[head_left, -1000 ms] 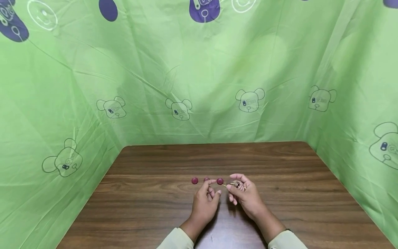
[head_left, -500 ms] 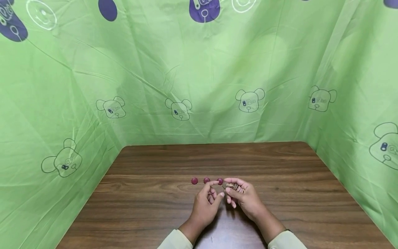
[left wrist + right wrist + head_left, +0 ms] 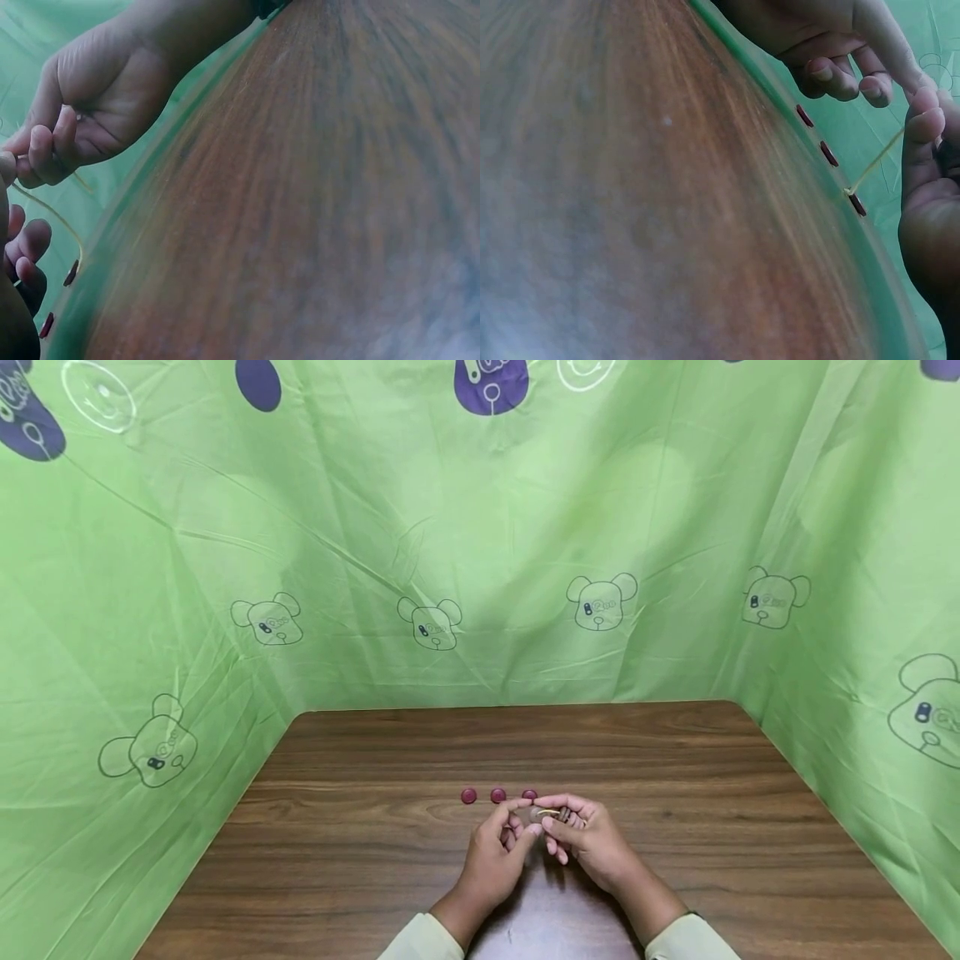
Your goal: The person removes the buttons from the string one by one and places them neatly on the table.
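Note:
My left hand (image 3: 498, 856) and right hand (image 3: 596, 839) meet fingertip to fingertip just above the table. A thin yellow string (image 3: 550, 812) shows at their fingertips, beside a small brownish round piece (image 3: 536, 814). My right thumb and index finger pinch the string, and my left index finger and thumb curl in at its near end. In the right wrist view the yellow string (image 3: 877, 161) slants down toward the tabletop. Beyond the hands lie three dark red discs in a row: a left disc (image 3: 468, 796), a middle disc (image 3: 498, 795) and a right disc (image 3: 530, 794), partly covered by fingers.
The brown wood-grain table (image 3: 360, 827) has rounded far corners. Green cloth (image 3: 510, 527) printed with bear heads hangs behind it and along both sides.
The right hand has shifted left until its fingertips meet the left hand's. The left index finger has drawn back from over the middle disc. The discs stay in place.

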Tool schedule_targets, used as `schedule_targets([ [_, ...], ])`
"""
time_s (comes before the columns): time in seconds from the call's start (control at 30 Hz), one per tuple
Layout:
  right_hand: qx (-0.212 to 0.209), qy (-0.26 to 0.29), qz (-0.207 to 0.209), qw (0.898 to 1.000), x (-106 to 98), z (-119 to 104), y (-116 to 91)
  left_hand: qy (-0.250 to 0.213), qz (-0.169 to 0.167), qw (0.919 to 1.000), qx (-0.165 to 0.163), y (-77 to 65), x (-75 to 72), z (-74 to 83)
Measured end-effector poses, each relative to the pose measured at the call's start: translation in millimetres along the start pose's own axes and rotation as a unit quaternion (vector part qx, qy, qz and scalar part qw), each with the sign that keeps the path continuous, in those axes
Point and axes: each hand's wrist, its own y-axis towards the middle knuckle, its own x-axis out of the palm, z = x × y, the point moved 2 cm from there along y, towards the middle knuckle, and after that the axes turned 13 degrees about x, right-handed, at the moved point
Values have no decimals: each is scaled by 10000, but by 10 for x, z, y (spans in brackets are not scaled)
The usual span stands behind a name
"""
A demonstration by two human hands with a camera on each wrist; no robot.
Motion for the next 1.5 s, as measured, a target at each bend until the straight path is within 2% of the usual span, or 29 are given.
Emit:
schedule_targets([
  [0.17,-123,72,-197,9997,8,-9,-3,153,72,9998,44,8,-4,17],
  [0.37,-264,35,-361,9990,4,-1,-7,166,20,9998,-131,10,-1,1],
  [0.53,-39,-149,-6,9999,17,9,6,91,31,9997,-228,9,-2,-22],
  [0.73,95,-418,430,9982,8,18,11,163,77,9998,-71,9,-5,-22],
  [0.93,95,-636,599,9961,6,17,11,169,68,9998,-59,9,0,-24],
  [1.27,111,-692,794,9944,10,11,10,74,108,9991,-415,19,-23,-41],
  [1.5,98,-694,868,9938,6,6,11,39,155,9985,-517,28,-54,-64],
])
